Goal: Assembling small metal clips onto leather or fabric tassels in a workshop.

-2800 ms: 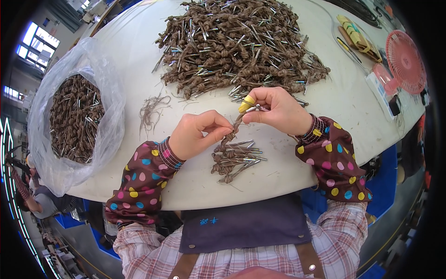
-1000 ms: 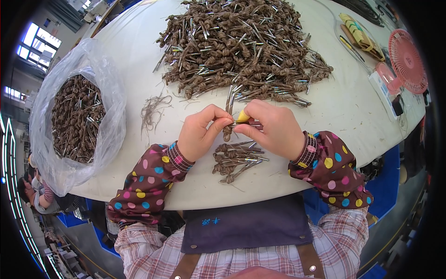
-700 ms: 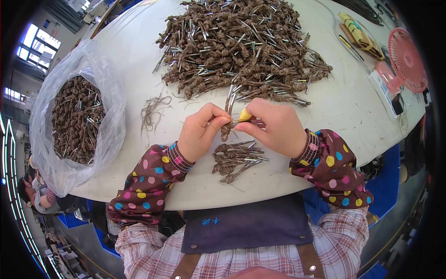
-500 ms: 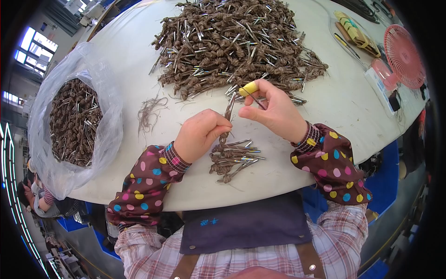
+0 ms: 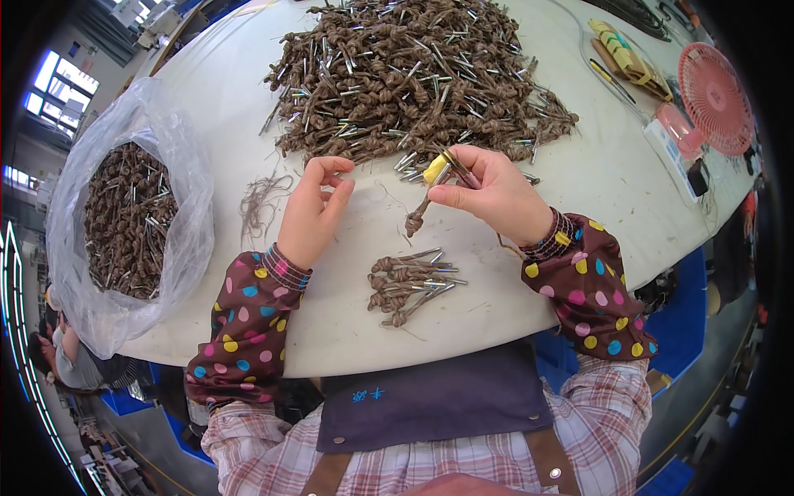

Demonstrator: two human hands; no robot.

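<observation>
My right hand [image 5: 503, 200] is closed on a brown knotted cord [image 5: 415, 220] with metal tips. Its knot hangs down toward the table. A yellow cover [image 5: 434, 169] wraps one fingertip of that hand, and a small dark metal tool [image 5: 461, 168] shows between the fingers; its kind is hard to make out. Nothing is in my left hand [image 5: 311, 211], held above the table with fingers curled but apart. Between my forearms lies a small group of similar knotted cords [image 5: 401, 281], metal tips toward the right. Beyond both hands rises a large pile of them [image 5: 397, 91].
At the left stands a clear plastic bag [image 5: 194, 223] full of knotted cords. Loose threads [image 5: 263, 202] lie beside it on the white table [image 5: 488, 306]. On the right are a pink fan [image 5: 715, 99], a white power strip [image 5: 672, 157] and a yellow-and-brown bundle [image 5: 630, 62].
My left hand has let go of the knotted cord and moved away to the left, its fingers opening. The cord now hangs from my right hand.
</observation>
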